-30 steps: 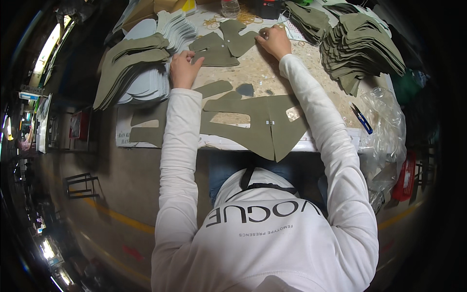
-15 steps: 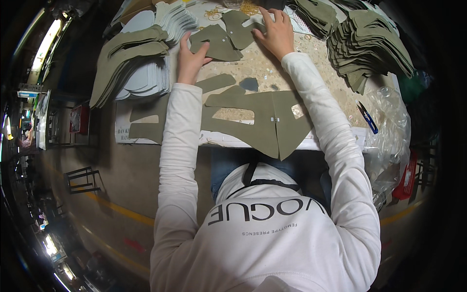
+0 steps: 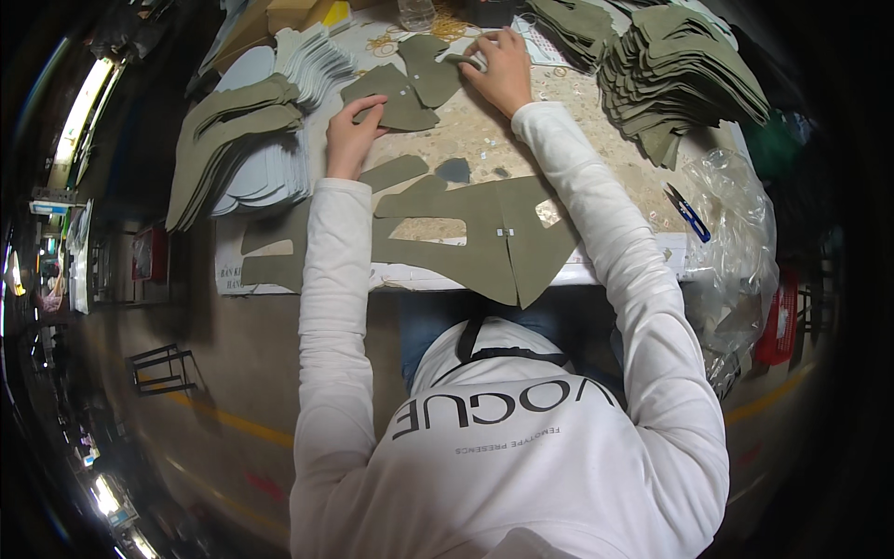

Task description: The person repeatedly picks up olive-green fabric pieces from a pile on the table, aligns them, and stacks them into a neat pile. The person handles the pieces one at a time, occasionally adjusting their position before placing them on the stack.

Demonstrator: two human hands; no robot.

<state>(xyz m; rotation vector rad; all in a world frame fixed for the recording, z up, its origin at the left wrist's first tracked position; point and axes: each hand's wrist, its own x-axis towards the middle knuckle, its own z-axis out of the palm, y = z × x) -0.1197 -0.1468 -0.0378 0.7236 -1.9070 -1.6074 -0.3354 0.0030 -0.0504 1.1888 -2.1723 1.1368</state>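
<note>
Two olive-green cut pieces lie side by side at the far part of the table, each with small white stickers. My left hand has its thumb and fingers drawn together on the near-left edge of the left olive piece. My right hand pinches the right end of the other olive piece, where its edge lifts between thumb and fingers. Closer to me, larger olive pieces with cut-out openings are spread flat, two of them meeting edge to edge, with white stickers beside the join. My left forearm partly covers these pieces.
Stacks of olive pieces stand at left and right. White-grey pieces are piled at left. Blue-handled thread snips lie near clear plastic bags at right. Yellow rubber bands lie at the back.
My left fingers have drawn together on the left piece's edge. My right fingers have closed on the right piece's end, raising it slightly. The whole view has shifted a little.
</note>
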